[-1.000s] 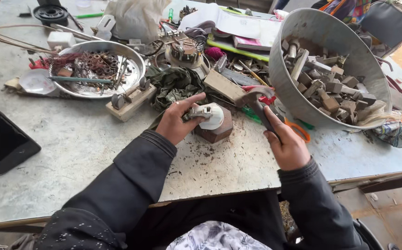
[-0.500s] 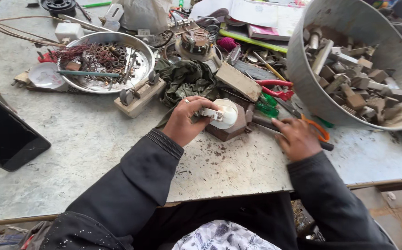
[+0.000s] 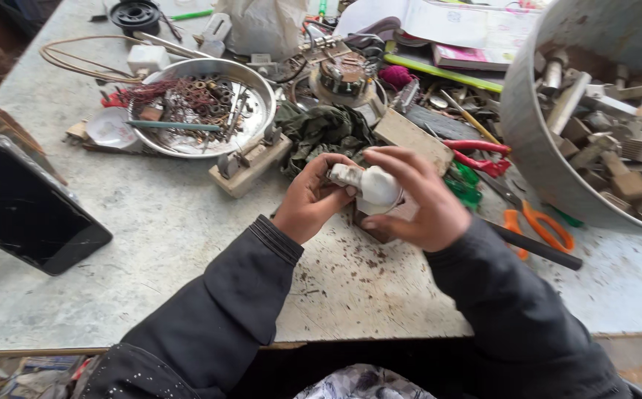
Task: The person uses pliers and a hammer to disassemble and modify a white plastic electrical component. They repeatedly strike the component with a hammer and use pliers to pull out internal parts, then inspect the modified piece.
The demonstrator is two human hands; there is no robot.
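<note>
A small white bulb-shaped part [image 3: 371, 186] with a pale cap is gripped by both of my hands above a brown wooden block [image 3: 384, 222]. My left hand [image 3: 312, 198] pinches its cap end from the left. My right hand [image 3: 417, 199] wraps over its rounded end from the right. Both sleeves are dark. A dark-handled tool [image 3: 535, 245] lies on the table just right of my right wrist.
A shallow metal bowl [image 3: 260, 83] of rusty wire and scraps sits at back left, and a large grey tub [image 3: 531, 140] of metal parts at right. Red pliers [image 3: 477, 154], orange scissors [image 3: 539, 225], a green rag [image 3: 324, 129] and a black tablet [image 3: 21, 207] lie around.
My right hand let go of the dark-handled tool, which now lies on the table, and moved left to grasp the white part together with my left hand.
</note>
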